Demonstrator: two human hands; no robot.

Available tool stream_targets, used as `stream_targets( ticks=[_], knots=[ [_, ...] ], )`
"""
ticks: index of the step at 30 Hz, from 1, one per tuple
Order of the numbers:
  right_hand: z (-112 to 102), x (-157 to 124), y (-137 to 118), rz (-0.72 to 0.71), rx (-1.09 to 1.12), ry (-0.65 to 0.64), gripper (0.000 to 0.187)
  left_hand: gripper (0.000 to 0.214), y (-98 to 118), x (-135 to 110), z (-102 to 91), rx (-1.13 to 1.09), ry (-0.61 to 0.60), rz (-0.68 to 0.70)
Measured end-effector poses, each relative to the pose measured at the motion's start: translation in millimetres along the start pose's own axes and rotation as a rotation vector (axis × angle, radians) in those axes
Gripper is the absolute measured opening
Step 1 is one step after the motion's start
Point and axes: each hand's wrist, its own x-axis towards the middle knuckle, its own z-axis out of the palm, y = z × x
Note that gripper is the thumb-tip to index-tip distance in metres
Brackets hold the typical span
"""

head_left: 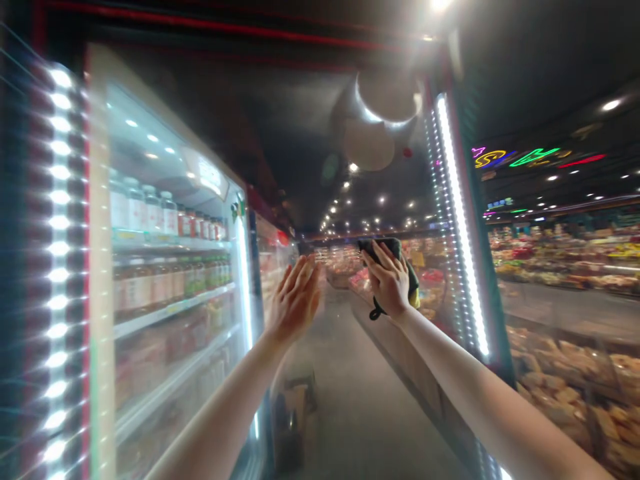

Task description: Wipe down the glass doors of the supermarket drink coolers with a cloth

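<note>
Right hand (389,280) has its grip clamped on a dark cloth (384,245), fingers spread over it, pressing it flat, seemingly against a glass door (463,233) whose lit edge runs just to the right. Left hand (295,300) is empty, grip apart, palm forward, just left of the cloth and slightly lower. Bottles (150,207) line the fridge shelves (170,313) at left.

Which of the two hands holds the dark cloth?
The right hand: its fingers lie spread over the dark crumpled fabric cloth, whereas the left hand is open, flat and holds nothing.
</note>
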Motion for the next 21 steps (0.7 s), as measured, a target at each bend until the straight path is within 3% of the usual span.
stream_targets(
  ticks=[2, 5, 8, 10, 12, 15, 18, 19, 21],
  knots=[
    [-4, -9, -3, -0.192, 0.016, -0.126, 0.043, 0.076, -4, -2, -4.0, 0.010, 0.004, 0.009],
    [-16, -21, 19, -0.391, 0.047, -0.254, 0.045, 0.077, -9, -5, -10.7, 0.027, 0.014, 0.027],
    [-13, -5, 29, -0.221, 0.025, -0.140, 0.043, 0.079, -17, -11, -16.1, 0.039, 0.035, 0.051],
    [-1, 16, 13, -0.034, 0.004, -0.020, 0.043, 0.080, -22, -13, -18.0, 0.041, 0.048, 0.045],
    [11, 30, -15, 0.043, -0.001, 0.016, 0.045, 0.081, -25, -14, -18.8, 0.040, 0.052, 0.029],
    [16, 23, -47, -0.121, 0.030, -0.122, 0.047, 0.078, -28, -17, -20.3, 0.041, 0.043, 0.016],
    [4, -1, -42, -0.359, 0.082, -0.266, 0.047, 0.076, -32, -23, -23.5, 0.049, 0.032, 0.014],
    [0, -5, -36, -0.379, 0.089, -0.272, 0.047, 0.076, -34, -26, -24.7, 0.050, 0.030, 0.017],
    [-1, -2, -28, -0.284, 0.082, -0.206, 0.047, 0.076, -40, -30, -27.0, 0.050, 0.031, 0.020]
  ],
)
